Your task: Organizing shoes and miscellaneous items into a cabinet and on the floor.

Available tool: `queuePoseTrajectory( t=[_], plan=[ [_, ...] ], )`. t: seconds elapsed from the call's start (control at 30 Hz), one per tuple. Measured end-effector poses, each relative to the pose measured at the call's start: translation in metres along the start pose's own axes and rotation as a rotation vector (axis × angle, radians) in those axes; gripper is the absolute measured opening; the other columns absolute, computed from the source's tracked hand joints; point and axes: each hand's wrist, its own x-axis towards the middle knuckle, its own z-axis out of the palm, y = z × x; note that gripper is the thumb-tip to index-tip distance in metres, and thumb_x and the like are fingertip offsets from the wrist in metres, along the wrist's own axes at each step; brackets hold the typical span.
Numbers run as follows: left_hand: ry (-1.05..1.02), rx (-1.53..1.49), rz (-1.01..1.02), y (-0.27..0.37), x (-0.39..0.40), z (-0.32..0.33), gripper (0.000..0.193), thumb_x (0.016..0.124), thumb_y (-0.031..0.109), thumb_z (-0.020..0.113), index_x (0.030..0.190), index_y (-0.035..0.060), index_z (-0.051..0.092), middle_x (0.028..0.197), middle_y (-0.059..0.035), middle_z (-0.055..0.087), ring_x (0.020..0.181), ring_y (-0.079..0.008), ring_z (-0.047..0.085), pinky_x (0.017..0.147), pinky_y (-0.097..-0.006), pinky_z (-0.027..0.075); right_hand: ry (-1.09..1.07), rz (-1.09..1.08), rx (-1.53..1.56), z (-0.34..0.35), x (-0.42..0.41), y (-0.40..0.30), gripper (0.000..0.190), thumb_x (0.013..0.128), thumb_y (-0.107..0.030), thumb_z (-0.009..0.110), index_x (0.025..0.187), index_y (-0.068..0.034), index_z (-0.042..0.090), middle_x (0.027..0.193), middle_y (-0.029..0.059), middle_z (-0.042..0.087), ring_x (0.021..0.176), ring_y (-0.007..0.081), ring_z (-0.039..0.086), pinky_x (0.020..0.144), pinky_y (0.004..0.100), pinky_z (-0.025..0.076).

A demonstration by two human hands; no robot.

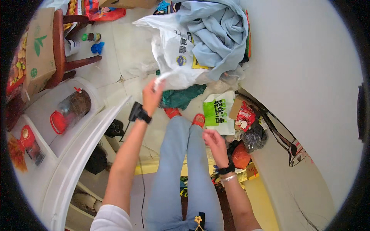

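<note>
My left hand [153,96] is closed on the edge of a white plastic bag [173,52], which spreads over the tiled floor and looks slightly blurred near the fingers. Light blue fabric [219,34] lies bunched against the bag's right side. Below the bag is a dark green plastic bag [183,96]. My right hand [214,141] hangs in front of my right leg, its fingers loosely bent and holding nothing. Close to it on the floor lies a green and white bag [219,112] with printed writing.
A wooden chair [59,49] stands at upper left, near a green-capped jar [92,37] and a crumpled blue item [97,48]. A white shelf unit [86,127] curves along the left. On the right are a black plastic bag [255,137], a red packet [245,114] and the wall [300,72].
</note>
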Motion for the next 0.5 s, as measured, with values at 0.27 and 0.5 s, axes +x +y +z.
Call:
queuePoseTrajectory(
  t=[0.27, 0.5],
  plan=[
    [-0.524, 0.203, 0.378, 0.148, -0.063, -0.002, 0.028, 0.075, 0.008, 0.06, 0.101, 0.0021, 0.056, 0.085, -0.0121, 0.06, 0.077, -0.0282, 0.056, 0.074, -0.0361, 0.042, 0.034, -0.045, 0.23, 0.055, 0.019, -0.134, 0.017, 0.085, -0.02, 0.054, 0.09, -0.004, 0.056, 0.088, 0.0013, 0.059, 0.079, 0.0071, 0.052, 0.07, 0.0215, 0.041],
    [-0.522, -0.099, 0.376, 0.173, -0.043, -0.019, 0.025, 0.081, 0.013, 0.056, 0.104, 0.0017, 0.054, 0.09, -0.0125, 0.059, 0.087, -0.0252, 0.056, 0.082, -0.0338, 0.041, 0.004, -0.37, 0.319, 0.049, -0.012, -0.177, 0.01, 0.088, -0.014, 0.049, 0.087, -0.005, 0.051, 0.076, -0.0008, 0.055, 0.073, 0.0041, 0.05, 0.068, 0.0202, 0.04]
  ],
)
